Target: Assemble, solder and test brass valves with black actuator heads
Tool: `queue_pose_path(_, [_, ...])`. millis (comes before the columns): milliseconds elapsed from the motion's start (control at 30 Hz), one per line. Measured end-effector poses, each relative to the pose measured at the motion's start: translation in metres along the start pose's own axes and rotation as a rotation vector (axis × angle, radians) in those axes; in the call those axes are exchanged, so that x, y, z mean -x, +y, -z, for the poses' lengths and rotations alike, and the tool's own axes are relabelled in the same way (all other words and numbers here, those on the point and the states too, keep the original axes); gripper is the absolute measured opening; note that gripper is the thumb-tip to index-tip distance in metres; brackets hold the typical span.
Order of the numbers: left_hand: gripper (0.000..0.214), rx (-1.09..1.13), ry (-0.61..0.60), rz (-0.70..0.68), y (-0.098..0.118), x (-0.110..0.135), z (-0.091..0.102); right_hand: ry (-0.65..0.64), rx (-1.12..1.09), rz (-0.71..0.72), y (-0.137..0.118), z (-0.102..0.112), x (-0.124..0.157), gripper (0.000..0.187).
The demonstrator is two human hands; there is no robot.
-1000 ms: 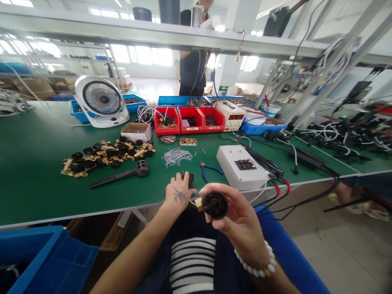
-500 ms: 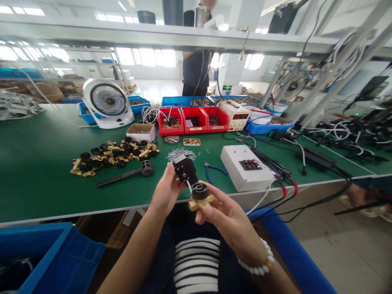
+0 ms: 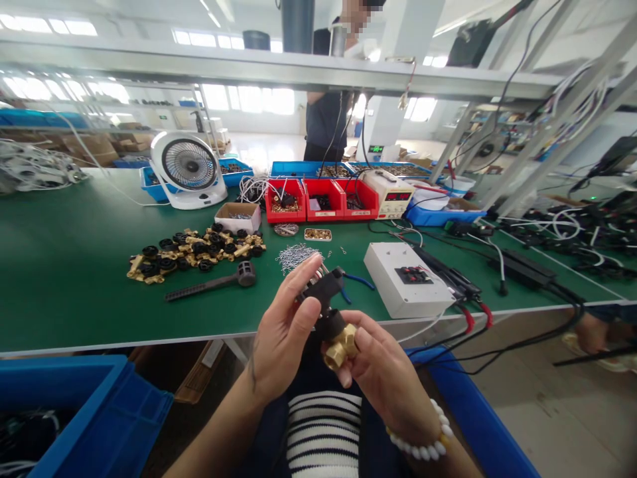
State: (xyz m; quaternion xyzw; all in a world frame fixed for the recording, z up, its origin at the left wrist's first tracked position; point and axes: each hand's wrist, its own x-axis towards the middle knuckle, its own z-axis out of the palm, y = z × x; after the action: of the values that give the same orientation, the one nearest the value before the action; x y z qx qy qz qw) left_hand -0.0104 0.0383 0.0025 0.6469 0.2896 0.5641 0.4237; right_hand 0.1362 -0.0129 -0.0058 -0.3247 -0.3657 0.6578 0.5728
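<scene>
My right hand (image 3: 378,368) grips a brass valve body with a black top (image 3: 338,342) in front of my lap. My left hand (image 3: 286,332) pinches a black block-shaped part (image 3: 324,287) and holds it against the top of the valve. Both hands are below the near edge of the green table (image 3: 74,265). On the table lie a heap of similar brass and black valves (image 3: 194,249), a black hammer-like tool (image 3: 212,284), a pile of small metal clips (image 3: 294,253) and blue-handled pliers (image 3: 355,280).
A white box with red terminals (image 3: 405,279) and its cables sit to the right. Red bins (image 3: 321,197), a power supply (image 3: 393,191), a small fan (image 3: 189,167) and a cardboard box (image 3: 237,216) stand further back. A person (image 3: 328,113) stands beyond the shelf. Blue crates (image 3: 79,415) flank my legs.
My left hand picked the black part off the table and has brought it onto the valve. My right hand turned the valve from end-on to black top upward.
</scene>
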Motion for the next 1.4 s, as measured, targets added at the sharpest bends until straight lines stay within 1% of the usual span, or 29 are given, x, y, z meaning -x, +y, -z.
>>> queue_pose_path(100, [0.041, -0.065, -0.035, -0.044, 0.006, 0.002, 0.002, -0.001, 0.027, 0.038, 0.000, -0.003, 0.001, 0.035])
queue_pose_path(200, [0.042, -0.143, -0.044, -0.070, 0.009, 0.004, 0.003, 0.031, 0.146, 0.141, 0.000, -0.005, 0.001, 0.037])
queue_pose_path(267, [0.043, -0.209, -0.032, -0.090, 0.009, 0.006, 0.003, 0.040, 0.216, 0.177, 0.001, -0.006, 0.001, 0.037])
queue_pose_path(433, [0.044, -0.276, -0.004, -0.098, 0.009, 0.012, -0.001, 0.049, 0.287, 0.206, 0.003, -0.007, 0.004, 0.037])
queue_pose_path(500, [0.044, -0.290, 0.016, -0.103, 0.009, 0.015, -0.004, 0.058, 0.256, 0.206, 0.004, -0.007, 0.005, 0.038])
queue_pose_path(600, [0.045, -0.302, 0.025, -0.127, 0.009, 0.016, -0.006, 0.043, 0.166, 0.138, 0.004, -0.007, 0.005, 0.038])
queue_pose_path(667, [0.049, -0.285, -0.013, -0.118, 0.008, 0.015, -0.004, 0.034, 0.139, 0.115, 0.001, -0.007, 0.004, 0.039])
queue_pose_path(733, [0.060, -0.310, -0.053, -0.133, 0.008, 0.014, 0.000, 0.052, 0.138, 0.137, -0.002, -0.007, 0.001, 0.040])
queue_pose_path(800, [0.078, -0.422, -0.056, -0.177, 0.007, 0.013, 0.004, 0.101, 0.142, 0.156, -0.005, -0.007, -0.002, 0.039])
queue_pose_path(867, [0.088, -0.560, -0.062, -0.207, 0.007, 0.013, 0.006, 0.172, 0.149, 0.171, -0.006, -0.007, -0.004, 0.039])
queue_pose_path(967, [0.086, -0.657, -0.099, -0.196, 0.008, 0.014, 0.003, 0.229, 0.171, 0.191, -0.004, -0.006, -0.003, 0.042])
queue_pose_path(1067, [0.083, -0.669, -0.053, -0.195, 0.008, 0.016, -0.003, 0.200, 0.230, 0.204, -0.002, -0.002, -0.002, 0.042])
queue_pose_path(1133, [0.082, -0.652, 0.001, -0.201, 0.007, 0.016, -0.007, 0.205, 0.305, 0.277, -0.001, 0.004, -0.005, 0.037])
queue_pose_path(1200, [0.080, -0.613, 0.032, -0.205, 0.006, 0.018, -0.010, 0.254, 0.377, 0.423, -0.001, 0.010, -0.013, 0.034])
queue_pose_path(1267, [0.078, -0.567, 0.029, -0.197, 0.005, 0.019, -0.012, 0.304, 0.403, 0.588, -0.002, 0.013, -0.022, 0.038])
queue_pose_path(1300, [0.077, -0.549, 0.017, -0.192, 0.005, 0.021, -0.013, 0.307, 0.392, 0.638, -0.003, 0.013, -0.027, 0.042])
queue_pose_path(1333, [0.077, -0.536, 0.001, -0.191, 0.006, 0.022, -0.014, 0.295, 0.371, 0.661, -0.004, 0.012, -0.031, 0.045])
queue_pose_path(1400, [0.077, -0.526, -0.012, -0.205, 0.007, 0.024, -0.016, 0.264, 0.311, 0.650, -0.007, 0.006, -0.037, 0.049])
